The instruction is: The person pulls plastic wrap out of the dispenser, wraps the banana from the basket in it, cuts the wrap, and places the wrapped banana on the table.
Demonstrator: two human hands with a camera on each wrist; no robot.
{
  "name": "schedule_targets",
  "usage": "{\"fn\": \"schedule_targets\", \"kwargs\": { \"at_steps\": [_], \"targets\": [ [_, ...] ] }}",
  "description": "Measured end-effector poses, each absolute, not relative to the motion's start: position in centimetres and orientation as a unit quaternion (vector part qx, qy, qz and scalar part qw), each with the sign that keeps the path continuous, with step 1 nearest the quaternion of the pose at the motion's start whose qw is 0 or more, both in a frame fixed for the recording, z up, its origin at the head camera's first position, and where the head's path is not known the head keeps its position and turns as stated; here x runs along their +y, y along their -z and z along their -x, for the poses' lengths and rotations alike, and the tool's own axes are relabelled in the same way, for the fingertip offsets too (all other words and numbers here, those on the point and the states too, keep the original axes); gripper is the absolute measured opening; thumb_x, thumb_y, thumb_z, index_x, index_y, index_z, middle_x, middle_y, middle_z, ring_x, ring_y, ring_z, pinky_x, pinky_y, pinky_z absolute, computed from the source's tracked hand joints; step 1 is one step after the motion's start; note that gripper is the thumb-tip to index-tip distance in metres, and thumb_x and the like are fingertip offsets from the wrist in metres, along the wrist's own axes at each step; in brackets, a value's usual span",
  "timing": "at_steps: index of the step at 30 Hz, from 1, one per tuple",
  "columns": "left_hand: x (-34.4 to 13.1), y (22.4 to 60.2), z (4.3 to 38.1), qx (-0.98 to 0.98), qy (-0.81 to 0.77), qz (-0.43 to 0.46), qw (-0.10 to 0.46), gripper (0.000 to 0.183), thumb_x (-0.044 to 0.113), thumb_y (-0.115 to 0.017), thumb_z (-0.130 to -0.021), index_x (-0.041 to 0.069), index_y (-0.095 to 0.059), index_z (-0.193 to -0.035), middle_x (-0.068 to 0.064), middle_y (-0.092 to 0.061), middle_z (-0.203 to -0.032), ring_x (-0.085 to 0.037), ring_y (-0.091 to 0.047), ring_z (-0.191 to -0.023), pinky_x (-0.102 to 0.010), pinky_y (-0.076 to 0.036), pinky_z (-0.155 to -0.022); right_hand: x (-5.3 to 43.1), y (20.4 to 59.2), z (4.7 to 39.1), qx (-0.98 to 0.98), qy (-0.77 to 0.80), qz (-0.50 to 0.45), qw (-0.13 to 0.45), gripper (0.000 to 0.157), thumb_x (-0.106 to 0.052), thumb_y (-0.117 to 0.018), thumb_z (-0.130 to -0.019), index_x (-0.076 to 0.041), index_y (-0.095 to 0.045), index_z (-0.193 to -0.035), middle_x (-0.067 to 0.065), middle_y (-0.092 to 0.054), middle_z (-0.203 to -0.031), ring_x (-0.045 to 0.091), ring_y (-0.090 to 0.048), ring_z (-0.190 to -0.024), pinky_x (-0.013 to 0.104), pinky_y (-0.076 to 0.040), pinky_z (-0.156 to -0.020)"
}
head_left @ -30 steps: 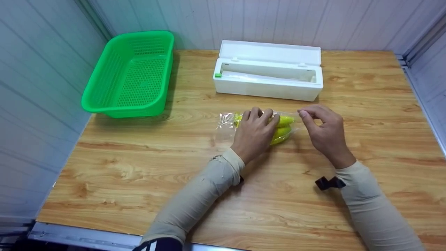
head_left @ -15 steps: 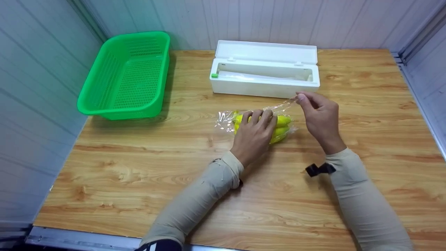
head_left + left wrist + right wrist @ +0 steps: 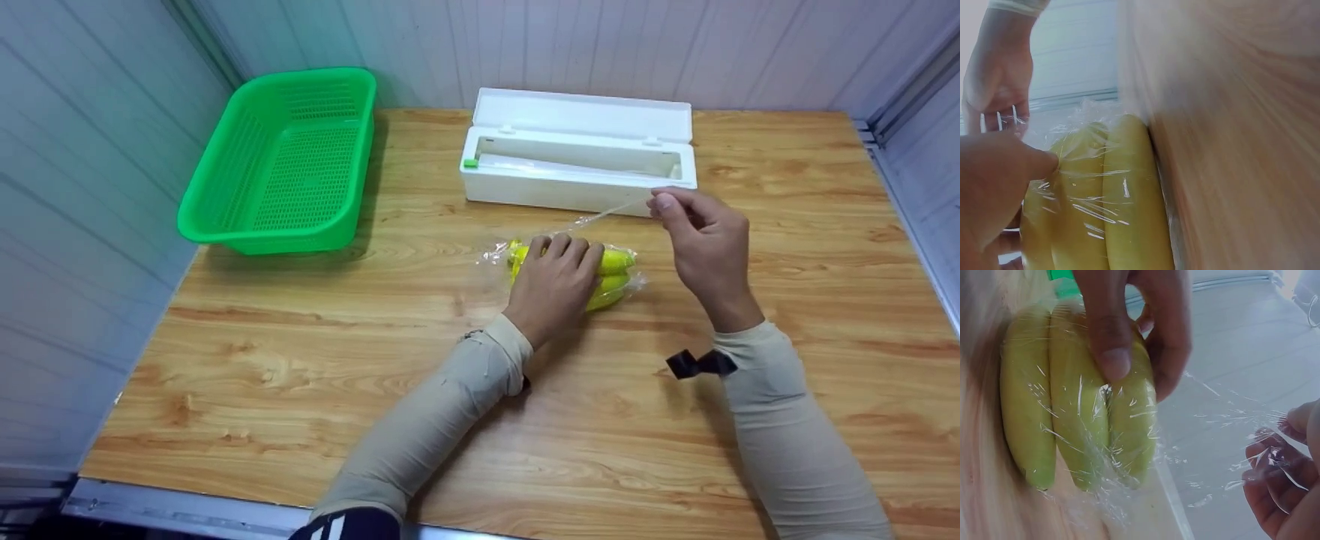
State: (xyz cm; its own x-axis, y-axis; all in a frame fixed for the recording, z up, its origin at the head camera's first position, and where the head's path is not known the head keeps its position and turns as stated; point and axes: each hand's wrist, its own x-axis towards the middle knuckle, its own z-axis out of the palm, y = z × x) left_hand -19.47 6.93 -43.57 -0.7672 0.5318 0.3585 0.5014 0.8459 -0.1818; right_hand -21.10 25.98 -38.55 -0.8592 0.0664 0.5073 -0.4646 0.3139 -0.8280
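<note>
A bunch of yellow bananas [image 3: 616,262] lies at the table's middle, covered in clear plastic wrap. My left hand [image 3: 555,289] holds the bunch from above, its fingers bent over the top. In the right wrist view, its thumb [image 3: 1114,363] rests on the film-covered bananas [image 3: 1027,399]. Up and to the right, my right hand [image 3: 709,247] pinches an edge of the plastic wrap [image 3: 600,214], which stretches in a narrow strand back to the bunch. Crinkled film also sticks out at both ends of the bananas. The left palm hides part of the bunch.
Behind the hands stands a white wrap dispenser box [image 3: 577,187] with its lid raised and a green slider [image 3: 471,163] at its left end. A green plastic basket [image 3: 349,225] sits at the back left. Panelled walls border the wooden table [image 3: 300,390].
My right hand has moved back from beside the bananas toward the white box, drawing the wrap's edge into a taut strand. The left hand has stayed on the bananas.
</note>
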Motion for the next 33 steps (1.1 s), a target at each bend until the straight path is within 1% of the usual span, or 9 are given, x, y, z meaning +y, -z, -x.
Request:
{"fn": "schedule_targets", "kwargs": {
  "at_steps": [6, 11, 15, 18, 21, 25, 27, 30, 33],
  "targets": [
    [7.2, 43.9, 19.9, -0.946, -0.041, 0.255, 0.196, 0.029, 0.039, -0.047, -0.105, 0.016, -0.059, -0.119, 0.002, -0.063, -0.109, -0.02, -0.058, -0.103, -0.039, -0.041, -0.097, 27.3, 39.9, 20.3, -0.773, -0.569, -0.163, 0.228, 0.016, -0.003, -0.062, -0.098, 0.005, -0.074, -0.106, 0.017, -0.073, -0.092, 0.016, -0.068, -0.082, 0.021, -0.053, -0.074],
    [7.2, 43.9, 19.8, -0.951, -0.018, 0.246, 0.184, 0.031, 0.039, -0.048, -0.106, 0.016, -0.059, -0.123, 0.002, -0.063, -0.115, -0.02, -0.058, -0.109, -0.039, -0.041, -0.1, 27.9, 40.7, 18.5, -0.775, -0.559, -0.217, 0.199, 0.015, 0.003, -0.062, -0.097, 0.004, -0.073, -0.106, 0.014, -0.074, -0.094, 0.016, -0.07, -0.083, 0.022, -0.056, -0.073],
    [7.1, 44.0, 19.8, -0.952, -0.005, 0.245, 0.184, 0.031, 0.039, -0.05, -0.105, 0.016, -0.063, -0.122, 0.002, -0.064, -0.118, -0.019, -0.058, -0.111, -0.038, -0.041, -0.1, 28.0, 41.8, 17.3, -0.775, -0.536, -0.285, 0.176, 0.02, 0.012, -0.064, -0.091, 0.004, -0.074, -0.105, 0.012, -0.075, -0.094, 0.015, -0.072, -0.083, 0.022, -0.057, -0.073],
    [7.0, 43.9, 19.7, -0.952, -0.01, 0.244, 0.186, 0.031, 0.039, -0.051, -0.104, 0.016, -0.068, -0.118, 0.001, -0.065, -0.116, -0.018, -0.059, -0.11, -0.037, -0.041, -0.099, 27.7, 42.8, 16.9, -0.774, -0.509, -0.333, 0.177, 0.023, 0.016, -0.068, -0.086, 0.002, -0.076, -0.102, 0.011, -0.076, -0.096, 0.016, -0.073, -0.09, 0.021, -0.056, -0.079],
    [7.0, 43.8, 19.7, -0.952, -0.013, 0.244, 0.185, 0.027, 0.036, -0.053, -0.104, 0.017, -0.07, -0.113, 0.002, -0.067, -0.114, -0.017, -0.059, -0.109, -0.037, -0.042, -0.099, 27.1, 43.8, 16.8, -0.778, -0.483, -0.365, 0.168, 0.024, 0.013, -0.07, -0.086, -0.002, -0.077, -0.103, 0.007, -0.076, -0.1, 0.016, -0.072, -0.094, 0.02, -0.054, -0.083],
    [6.8, 43.8, 19.6, -0.951, 0.011, 0.252, 0.178, 0.022, 0.03, -0.056, -0.102, 0.017, -0.07, -0.11, 0.001, -0.068, -0.113, -0.018, -0.061, -0.109, -0.036, -0.042, -0.099, 26.5, 45.0, 16.8, -0.788, -0.46, -0.385, 0.139, 0.023, 0.006, -0.071, -0.089, -0.006, -0.077, -0.107, 0.002, -0.075, -0.103, 0.017, -0.071, -0.092, 0.017, -0.052, -0.082],
    [6.6, 43.8, 19.7, -0.949, 0.046, 0.256, 0.176, 0.023, 0.03, -0.058, -0.101, 0.016, -0.071, -0.114, 0.0, -0.07, -0.114, -0.018, -0.061, -0.111, -0.036, -0.042, -0.101, 26.3, 45.5, 16.8, -0.792, -0.458, -0.386, 0.119, 0.023, 0.004, -0.07, -0.09, -0.006, -0.077, -0.109, 0.0, -0.075, -0.104, 0.018, -0.07, -0.094, 0.018, -0.052, -0.083],
    [6.3, 43.9, 19.7, -0.941, 0.113, 0.262, 0.18, 0.026, 0.027, -0.062, -0.1, 0.012, -0.072, -0.118, -0.002, -0.071, -0.114, -0.019, -0.062, -0.11, -0.035, -0.04, -0.105, 26.2, 45.9, 17.0, -0.798, -0.456, -0.383, 0.091, 0.022, 0.003, -0.069, -0.092, -0.006, -0.076, -0.111, -0.001, -0.075, -0.108, 0.019, -0.07, -0.1, 0.019, -0.052, -0.087],
    [6.0, 43.8, 19.6, -0.933, 0.166, 0.269, 0.172, 0.027, 0.024, -0.065, -0.098, 0.008, -0.072, -0.119, -0.003, -0.071, -0.114, -0.02, -0.062, -0.112, -0.036, -0.035, -0.111, 26.2, 46.2, 17.3, -0.804, -0.447, -0.386, 0.075, 0.023, 0.001, -0.068, -0.093, -0.006, -0.075, -0.114, -0.001, -0.074, -0.112, 0.021, -0.068, -0.106, 0.02, -0.049, -0.093]
  ]
}}
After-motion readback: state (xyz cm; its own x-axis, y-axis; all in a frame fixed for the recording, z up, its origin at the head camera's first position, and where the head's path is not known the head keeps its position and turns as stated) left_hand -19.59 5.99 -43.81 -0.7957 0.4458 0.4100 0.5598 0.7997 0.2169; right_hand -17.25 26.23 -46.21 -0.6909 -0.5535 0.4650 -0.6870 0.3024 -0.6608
